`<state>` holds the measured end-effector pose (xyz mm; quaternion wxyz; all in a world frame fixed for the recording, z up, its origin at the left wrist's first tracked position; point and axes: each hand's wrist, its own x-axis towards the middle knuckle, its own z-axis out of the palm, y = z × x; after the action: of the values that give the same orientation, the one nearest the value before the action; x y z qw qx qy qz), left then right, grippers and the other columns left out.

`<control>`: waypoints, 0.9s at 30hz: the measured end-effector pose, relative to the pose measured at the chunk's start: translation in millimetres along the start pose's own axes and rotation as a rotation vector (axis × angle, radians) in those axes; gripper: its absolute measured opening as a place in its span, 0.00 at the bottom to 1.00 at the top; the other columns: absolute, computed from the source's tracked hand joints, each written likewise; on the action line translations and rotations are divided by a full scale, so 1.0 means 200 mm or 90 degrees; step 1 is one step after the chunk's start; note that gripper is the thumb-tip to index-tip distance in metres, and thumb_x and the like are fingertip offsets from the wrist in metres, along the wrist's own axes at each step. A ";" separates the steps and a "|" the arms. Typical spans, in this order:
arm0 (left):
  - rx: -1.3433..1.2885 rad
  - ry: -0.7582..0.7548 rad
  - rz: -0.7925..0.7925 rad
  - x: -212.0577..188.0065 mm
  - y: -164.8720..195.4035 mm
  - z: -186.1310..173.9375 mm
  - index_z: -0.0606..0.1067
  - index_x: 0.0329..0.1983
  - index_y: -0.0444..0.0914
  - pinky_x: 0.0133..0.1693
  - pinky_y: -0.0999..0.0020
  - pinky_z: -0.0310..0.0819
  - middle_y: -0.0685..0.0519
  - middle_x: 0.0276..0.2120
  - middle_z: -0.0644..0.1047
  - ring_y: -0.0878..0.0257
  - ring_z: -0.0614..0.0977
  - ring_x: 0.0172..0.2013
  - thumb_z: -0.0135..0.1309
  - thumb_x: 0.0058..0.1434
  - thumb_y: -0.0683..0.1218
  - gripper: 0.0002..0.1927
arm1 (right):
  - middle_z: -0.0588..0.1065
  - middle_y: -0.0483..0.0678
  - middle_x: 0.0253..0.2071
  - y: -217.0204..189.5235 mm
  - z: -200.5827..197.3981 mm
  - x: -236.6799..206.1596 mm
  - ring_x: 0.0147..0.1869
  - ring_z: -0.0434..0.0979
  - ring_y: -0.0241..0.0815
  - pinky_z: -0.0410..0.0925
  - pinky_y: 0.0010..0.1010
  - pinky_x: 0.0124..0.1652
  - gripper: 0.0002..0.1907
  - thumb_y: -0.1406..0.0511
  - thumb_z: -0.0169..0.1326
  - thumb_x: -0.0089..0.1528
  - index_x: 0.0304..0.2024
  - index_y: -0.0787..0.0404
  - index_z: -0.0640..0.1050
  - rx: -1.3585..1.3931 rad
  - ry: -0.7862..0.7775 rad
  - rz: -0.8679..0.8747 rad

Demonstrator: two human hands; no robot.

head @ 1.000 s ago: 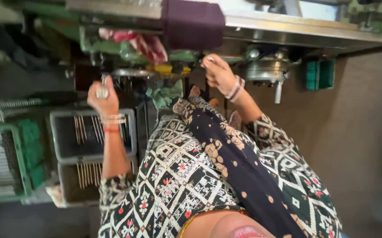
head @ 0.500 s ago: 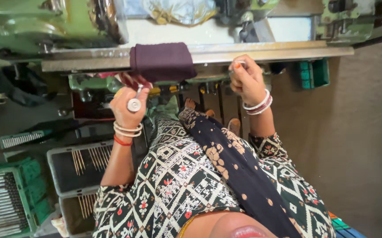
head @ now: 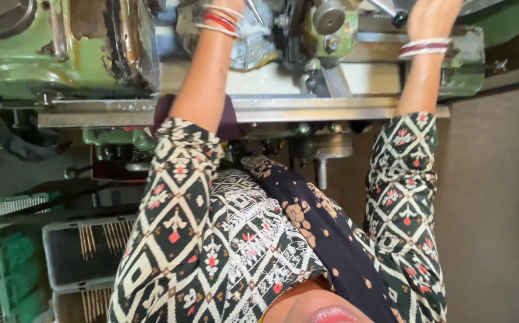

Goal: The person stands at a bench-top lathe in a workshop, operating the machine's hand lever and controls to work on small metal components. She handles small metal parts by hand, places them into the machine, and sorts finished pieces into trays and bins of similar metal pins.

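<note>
The worn green metal machine (head: 62,54) stands along the bench's far edge – both arms reach up into it, left hand (head: 223,5) and right hand (head: 430,15) cropped, grips unreadable; working its controls seemingly underway.

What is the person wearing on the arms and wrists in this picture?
Both arms wear half-length sleeves of black fabric printed with cream diamond patterns and small red motifs: left sleeve, right sleeve. The left wrist carries thin red and white bangles; the right wrist carries stacked white and maroon bangles. The forearms are bare.
</note>
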<state>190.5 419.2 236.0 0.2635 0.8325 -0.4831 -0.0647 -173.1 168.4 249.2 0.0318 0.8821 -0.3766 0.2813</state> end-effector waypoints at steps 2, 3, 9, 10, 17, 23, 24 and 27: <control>0.027 -0.038 -0.051 0.14 0.05 0.10 0.72 0.26 0.39 0.31 0.57 0.67 0.48 0.23 0.72 0.52 0.75 0.26 0.68 0.64 0.49 0.18 | 0.68 0.60 0.44 -0.01 0.05 -0.05 0.48 0.67 0.60 0.62 0.46 0.47 0.07 0.76 0.48 0.67 0.47 0.65 0.73 0.013 -0.017 -0.044; 0.037 -0.053 -0.076 0.20 0.08 0.13 0.72 0.26 0.39 0.31 0.57 0.67 0.48 0.23 0.72 0.52 0.75 0.26 0.68 0.64 0.49 0.18 | 0.68 0.61 0.44 -0.02 0.08 -0.07 0.49 0.67 0.62 0.62 0.48 0.48 0.08 0.76 0.48 0.67 0.48 0.65 0.73 0.044 -0.021 -0.065; 0.056 -0.065 -0.123 0.31 0.15 0.23 0.72 0.27 0.39 0.32 0.57 0.67 0.48 0.24 0.73 0.52 0.76 0.27 0.68 0.64 0.49 0.18 | 0.67 0.61 0.46 -0.10 0.19 -0.20 0.50 0.69 0.63 0.65 0.47 0.51 0.12 0.78 0.45 0.67 0.51 0.64 0.72 0.206 0.009 -0.012; 0.058 -0.064 -0.125 0.29 0.13 0.24 0.72 0.27 0.39 0.32 0.57 0.67 0.48 0.24 0.73 0.52 0.76 0.27 0.67 0.65 0.49 0.17 | 0.68 0.61 0.46 -0.10 0.20 -0.20 0.50 0.70 0.62 0.66 0.47 0.51 0.10 0.77 0.46 0.69 0.50 0.63 0.72 0.218 0.016 0.014; 0.054 -0.062 -0.129 0.31 0.13 0.20 0.72 0.29 0.39 0.33 0.58 0.68 0.48 0.25 0.73 0.52 0.76 0.28 0.67 0.65 0.49 0.17 | 0.67 0.59 0.45 -0.09 0.21 -0.21 0.50 0.70 0.61 0.67 0.44 0.53 0.21 0.81 0.42 0.59 0.52 0.63 0.73 0.233 0.023 0.003; 0.048 -0.056 -0.123 0.30 0.15 0.22 0.72 0.30 0.39 0.34 0.58 0.68 0.49 0.26 0.73 0.53 0.76 0.29 0.66 0.65 0.49 0.16 | 0.67 0.58 0.45 -0.08 0.21 -0.20 0.50 0.70 0.59 0.67 0.43 0.53 0.20 0.81 0.43 0.60 0.52 0.62 0.73 0.230 0.032 0.004; 0.047 -0.056 -0.122 0.30 0.15 0.22 0.72 0.30 0.39 0.34 0.58 0.68 0.49 0.26 0.73 0.53 0.76 0.29 0.66 0.66 0.49 0.16 | 0.67 0.58 0.45 -0.08 0.21 -0.20 0.50 0.71 0.59 0.67 0.43 0.53 0.19 0.80 0.43 0.61 0.52 0.62 0.73 0.224 0.035 0.004; 0.042 -0.055 -0.121 0.30 0.15 0.23 0.71 0.30 0.38 0.34 0.58 0.68 0.49 0.27 0.74 0.53 0.76 0.30 0.66 0.66 0.49 0.16 | 0.68 0.59 0.46 -0.06 0.21 -0.20 0.49 0.70 0.59 0.67 0.43 0.52 0.15 0.78 0.44 0.66 0.52 0.62 0.73 0.220 0.038 0.002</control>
<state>182.8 340.7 220.7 0.2075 0.8794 -0.4143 -0.1090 -167.0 192.5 194.8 -0.1093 0.8650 -0.3232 0.3681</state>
